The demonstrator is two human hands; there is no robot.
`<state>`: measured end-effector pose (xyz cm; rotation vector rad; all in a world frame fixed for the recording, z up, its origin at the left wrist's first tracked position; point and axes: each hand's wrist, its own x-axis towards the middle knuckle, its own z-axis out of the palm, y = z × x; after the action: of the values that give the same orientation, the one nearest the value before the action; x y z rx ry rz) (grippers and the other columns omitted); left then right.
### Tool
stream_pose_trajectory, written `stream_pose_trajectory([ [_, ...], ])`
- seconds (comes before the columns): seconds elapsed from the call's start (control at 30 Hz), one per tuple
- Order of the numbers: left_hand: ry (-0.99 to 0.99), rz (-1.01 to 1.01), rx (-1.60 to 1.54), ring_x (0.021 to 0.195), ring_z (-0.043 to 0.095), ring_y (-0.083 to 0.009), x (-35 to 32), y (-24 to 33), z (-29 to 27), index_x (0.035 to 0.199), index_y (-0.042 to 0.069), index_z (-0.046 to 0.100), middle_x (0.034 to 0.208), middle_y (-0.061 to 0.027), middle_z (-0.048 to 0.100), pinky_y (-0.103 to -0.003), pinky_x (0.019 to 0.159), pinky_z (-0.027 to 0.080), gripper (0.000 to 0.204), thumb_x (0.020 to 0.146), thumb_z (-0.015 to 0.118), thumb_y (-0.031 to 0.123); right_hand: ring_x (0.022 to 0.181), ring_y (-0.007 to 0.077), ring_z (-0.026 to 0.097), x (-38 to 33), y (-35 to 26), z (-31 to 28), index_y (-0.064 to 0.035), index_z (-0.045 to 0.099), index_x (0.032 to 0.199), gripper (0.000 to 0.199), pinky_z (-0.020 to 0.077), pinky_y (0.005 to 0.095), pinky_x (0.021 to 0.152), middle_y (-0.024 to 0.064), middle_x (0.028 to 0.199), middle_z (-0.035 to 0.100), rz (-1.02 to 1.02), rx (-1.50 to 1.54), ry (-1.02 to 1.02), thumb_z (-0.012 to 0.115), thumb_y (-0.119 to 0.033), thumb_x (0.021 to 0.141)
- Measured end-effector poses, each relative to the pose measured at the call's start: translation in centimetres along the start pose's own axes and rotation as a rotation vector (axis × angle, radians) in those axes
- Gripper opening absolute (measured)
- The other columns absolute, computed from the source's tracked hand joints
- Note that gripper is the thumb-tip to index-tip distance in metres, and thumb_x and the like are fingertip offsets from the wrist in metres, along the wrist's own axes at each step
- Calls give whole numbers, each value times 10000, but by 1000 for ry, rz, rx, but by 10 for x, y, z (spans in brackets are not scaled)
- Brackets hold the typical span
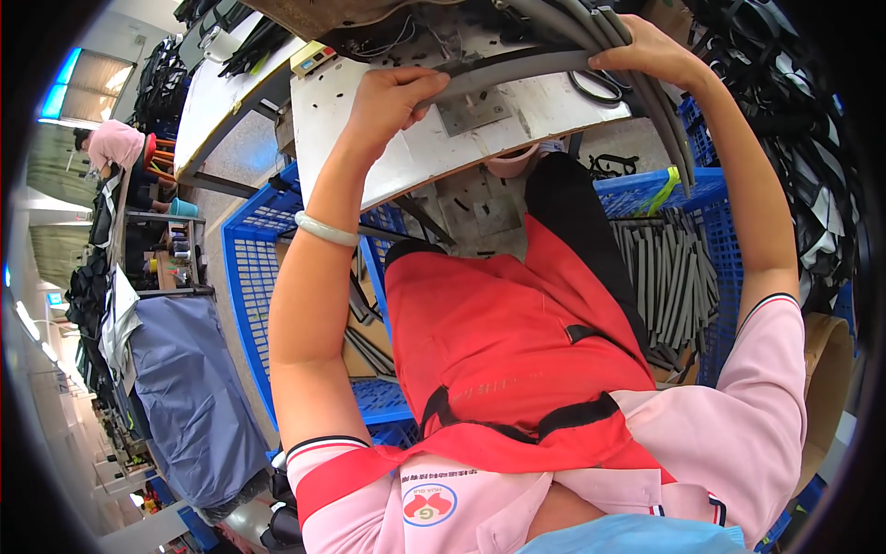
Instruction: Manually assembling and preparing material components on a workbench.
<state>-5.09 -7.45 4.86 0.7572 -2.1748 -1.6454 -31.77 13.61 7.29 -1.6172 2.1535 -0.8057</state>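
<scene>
My left hand pinches the left end of a grey strip with a dark upper edge. The strip stretches across above the white worktable to my right hand. My right hand is closed around a bundle of long grey tubes, which hang down past the table's right end. The strip's right end meets this bundle at my right fingers; whether it is gripped there is partly hidden. A metal plate is set in the tabletop below the strip.
Many cut grey strips lie in the right blue basket. Another blue basket stands left of my lap. A brown machine body overhangs the table's far edge. Far left, another person bends over a bench, away from my hands.
</scene>
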Motion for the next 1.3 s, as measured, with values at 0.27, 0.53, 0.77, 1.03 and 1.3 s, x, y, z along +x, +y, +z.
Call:
stream_pose_trajectory([
  [0.27, 2, -11, -31, 541, 403, -33, 3, 2, 0, 999, 2, 692, 618, 43, 502, -198, 486, 280, 259, 857, 680, 218, 762, 133, 538, 3, -20, -12, -8, 607, 933, 357, 451, 304, 700, 27, 796, 606, 113, 84, -25, 758, -244, 711],
  [0.53, 8, -7, -17, 522, 396, -44, 15, -1, -5, 1005, 1, 686, 599, 36, 490, -203, 472, 278, 255, 872, 650, 215, 745, 136, 535, 16, -16, -12, -13, 605, 925, 357, 448, 305, 677, 30, 789, 603, 102, 93, -25, 752, -258, 711],
  [0.77, 125, 59, -140, 554, 496, -82, 18, -7, -29, 1058, -27, 677, 774, -25, 635, -202, 465, 353, 265, 863, 639, 149, 737, 147, 541, 18, 4, -17, -14, 591, 889, 310, 450, 305, 674, 32, 777, 602, 97, 113, 126, 732, -236, 725],
  [1.03, 192, -121, 295, 514, 497, -69, -18, -93, -60, 865, 20, 706, 604, -11, 570, -235, 482, 389, 296, 896, 629, 304, 762, 155, 578, -85, 61, 0, -41, 614, 998, 411, 474, 311, 706, 35, 826, 607, 225, 768, 222, 782, -287, 716],
  [1.3, 472, 144, 592, 526, 516, -74, -36, -128, -33, 931, 26, 709, 613, -6, 592, -240, 491, 387, 347, 914, 606, 357, 996, 235, 627, -247, 151, 193, 8, 535, 1172, 403, 504, 390, 924, 132, 1065, 638, 511, 1828, 497, 673, -190, 849],
])
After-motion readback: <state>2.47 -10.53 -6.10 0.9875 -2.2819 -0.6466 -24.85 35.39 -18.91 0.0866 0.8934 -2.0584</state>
